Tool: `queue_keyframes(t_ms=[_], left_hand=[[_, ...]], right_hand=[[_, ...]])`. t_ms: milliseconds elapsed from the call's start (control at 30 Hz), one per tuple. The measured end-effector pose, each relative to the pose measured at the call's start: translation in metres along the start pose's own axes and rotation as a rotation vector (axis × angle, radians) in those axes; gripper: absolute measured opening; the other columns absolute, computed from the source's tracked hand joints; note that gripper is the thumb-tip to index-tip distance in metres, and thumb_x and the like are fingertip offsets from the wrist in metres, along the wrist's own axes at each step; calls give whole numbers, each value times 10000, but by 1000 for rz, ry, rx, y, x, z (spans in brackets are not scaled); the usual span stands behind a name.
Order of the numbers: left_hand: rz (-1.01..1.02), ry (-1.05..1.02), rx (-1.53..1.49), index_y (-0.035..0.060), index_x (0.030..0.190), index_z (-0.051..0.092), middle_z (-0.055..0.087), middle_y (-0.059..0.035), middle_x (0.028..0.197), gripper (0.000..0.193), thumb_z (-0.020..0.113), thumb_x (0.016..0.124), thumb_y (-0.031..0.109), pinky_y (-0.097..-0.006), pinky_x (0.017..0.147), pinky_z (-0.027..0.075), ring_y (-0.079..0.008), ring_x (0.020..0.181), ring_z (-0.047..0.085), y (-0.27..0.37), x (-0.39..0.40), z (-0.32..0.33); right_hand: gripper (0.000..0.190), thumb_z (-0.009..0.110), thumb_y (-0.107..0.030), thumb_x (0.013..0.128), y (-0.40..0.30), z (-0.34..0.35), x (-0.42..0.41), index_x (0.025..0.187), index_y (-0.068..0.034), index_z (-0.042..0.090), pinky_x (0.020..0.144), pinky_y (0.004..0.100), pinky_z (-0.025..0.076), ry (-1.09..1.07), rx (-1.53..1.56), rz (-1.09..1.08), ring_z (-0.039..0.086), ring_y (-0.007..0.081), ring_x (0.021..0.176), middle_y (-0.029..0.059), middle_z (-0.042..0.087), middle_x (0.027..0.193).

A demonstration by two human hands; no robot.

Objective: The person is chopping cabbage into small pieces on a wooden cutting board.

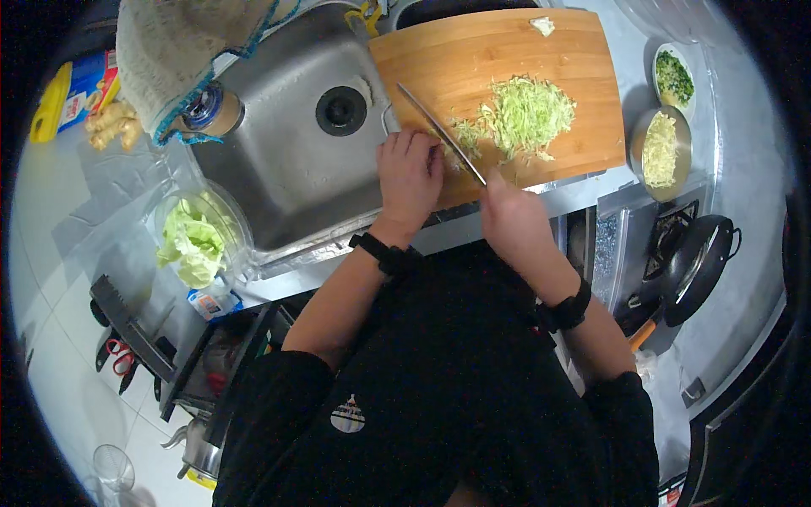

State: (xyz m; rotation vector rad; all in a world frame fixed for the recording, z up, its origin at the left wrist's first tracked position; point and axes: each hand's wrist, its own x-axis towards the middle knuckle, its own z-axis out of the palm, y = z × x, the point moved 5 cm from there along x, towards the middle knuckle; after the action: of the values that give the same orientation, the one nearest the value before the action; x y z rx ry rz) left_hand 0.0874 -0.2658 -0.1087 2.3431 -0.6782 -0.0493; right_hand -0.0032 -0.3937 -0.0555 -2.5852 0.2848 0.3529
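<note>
My right hand grips a kitchen knife, its blade slanting up and left over the left part of a wooden cutting board. My left hand is at the board's left edge, fingers curled close beside the blade. Whatever lies under those fingers is hidden. Fine shreds of what looks like cabbage lie just right of the blade. A larger heap of shredded cabbage sits mid-board. One small pale scrap lies near the far edge.
Left of the board is a steel sink; a jar and cloth stand beyond. A clear bowl holds leaves. To the right are a metal bowl of pale shreds, a dish of chopped greens and a lidded pan.
</note>
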Motion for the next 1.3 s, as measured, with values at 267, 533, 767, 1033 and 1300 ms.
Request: queue_keyframes(t_ms=[267, 533, 767, 1033, 1300], left_hand=[[12, -11, 49, 84, 905, 613, 609, -102, 991, 177, 710, 757, 97, -442, 786, 419, -317, 925, 564, 3, 0, -2], [131, -51, 110, 75, 959, 617, 606, -115, 1044, 207, 695, 771, 113, -459, 801, 426, -333, 946, 558, 4, -8, -1], [46, -39, 35, 98, 953, 626, 607, -108, 1020, 166, 690, 802, 120, -464, 813, 423, -338, 963, 554, -1, -8, 3], [37, 25, 20, 86, 910, 593, 591, -98, 951, 178, 697, 766, 86, -443, 783, 417, -325, 911, 553, 2, -4, 1], [89, 47, 46, 88, 914, 592, 601, -95, 962, 176, 697, 773, 95, -439, 783, 419, -318, 914, 561, 2, -7, 1]], right_hand=[[101, 570, -69, 887, 2, 14, 0, 904, -16, 486, 590, 515, 521, 10, 18, -17, 641, 425, 665, 212, 628, 730], [83, 559, -107, 880, 0, 22, 6, 880, -32, 522, 562, 490, 550, -11, -60, 5, 671, 389, 621, 197, 659, 716], [111, 559, -102, 892, 3, 5, 24, 879, -1, 515, 586, 526, 534, 50, 72, 39, 660, 429, 664, 234, 649, 712], [134, 558, -119, 931, -1, 8, 3, 918, -1, 496, 591, 544, 508, -28, 53, 21, 638, 448, 669, 242, 629, 714], [116, 585, -98, 881, -1, 18, 13, 905, -9, 513, 600, 512, 535, -6, 25, 22, 659, 421, 674, 221, 648, 717]])
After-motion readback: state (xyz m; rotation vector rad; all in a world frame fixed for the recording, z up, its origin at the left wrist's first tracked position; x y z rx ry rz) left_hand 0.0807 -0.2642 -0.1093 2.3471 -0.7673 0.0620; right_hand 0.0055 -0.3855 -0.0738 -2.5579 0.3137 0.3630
